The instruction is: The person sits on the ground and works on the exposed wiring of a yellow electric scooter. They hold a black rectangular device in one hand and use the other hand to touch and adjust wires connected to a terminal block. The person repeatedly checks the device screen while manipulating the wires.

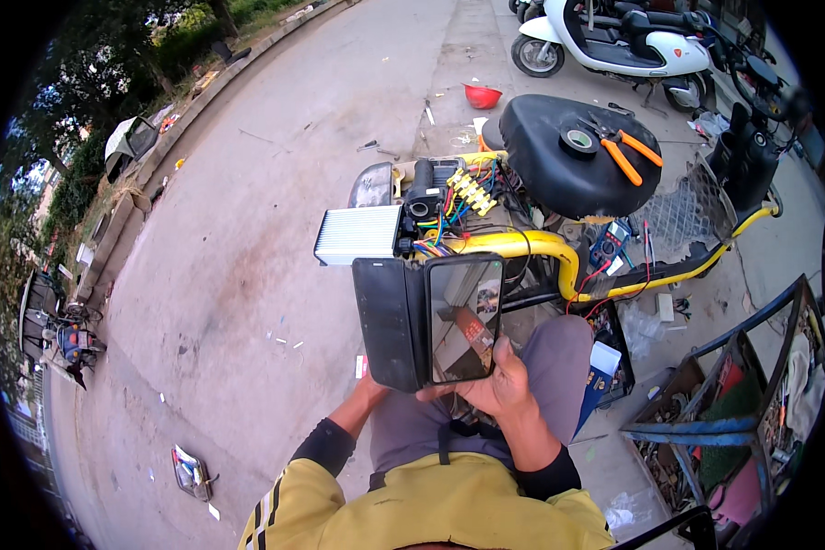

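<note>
In front of my lap is a smartphone [465, 321] in a black flip case, its cover [387, 321] folded open to the left. My right hand [504, 385] grips the phone's lower right corner, thumb along the edge. Behind the cover's lower edge is my left hand [368, 392], its fingers mostly hidden. A small red-and-white item [361, 367] shows beside it; I cannot tell whether it is held. Beyond the phone stands a partly stripped electric scooter with a yellow frame [532, 243], a finned silver box [359, 232], loose coloured wires and yellow connectors [471, 194].
Orange-handled pliers [632, 156] and a tape roll [578, 140] lie on the black seat [545, 124]. A multimeter [611, 240] with red leads rests on the footboard. A blue metal rack [706, 429] of parts stands at right. A red bowl-like object [482, 96] and white scooter [605, 50] are farther off.
</note>
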Tool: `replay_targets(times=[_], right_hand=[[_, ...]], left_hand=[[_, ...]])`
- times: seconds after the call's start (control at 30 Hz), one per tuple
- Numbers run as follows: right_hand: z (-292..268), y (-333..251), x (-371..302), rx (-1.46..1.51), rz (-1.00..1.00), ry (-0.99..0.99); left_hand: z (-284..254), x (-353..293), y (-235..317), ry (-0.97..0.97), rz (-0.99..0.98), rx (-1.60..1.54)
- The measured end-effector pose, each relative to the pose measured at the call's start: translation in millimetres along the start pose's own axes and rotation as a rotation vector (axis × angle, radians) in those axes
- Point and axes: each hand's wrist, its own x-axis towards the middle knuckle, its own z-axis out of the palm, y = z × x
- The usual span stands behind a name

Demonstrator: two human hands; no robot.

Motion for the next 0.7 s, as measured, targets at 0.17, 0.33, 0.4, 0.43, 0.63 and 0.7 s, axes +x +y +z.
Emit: replay_targets(times=[0.17, 0.33, 0.4, 0.43, 0.63, 0.7], right_hand=[[-6, -4, 7, -0.042, 0.006, -0.002], [-8, -6, 14, -0.085, 0.007, -0.067], [-8, -6, 14, -0.088, 0.006, -0.068], [-8, -6, 14, -0.085, -0.001, -0.057], [0, -9, 18, -0.139, -0.038, -0.024], [0, -9, 17, -0.131, -0.043, -0.018]], left_hand=[[0, 8, 3, 0.027, 0.027, -0.017], [-3, 14, 7, 0.062, 0.057, -0.025], [-3, 16, 10, 0.072, 0.068, -0.030], [-3, 18, 10, 0.075, 0.076, -0.036], [-4, 21, 18, 0.099, 0.093, -0.044], [-6, 21, 21, 0.073, 0.093, -0.001]])
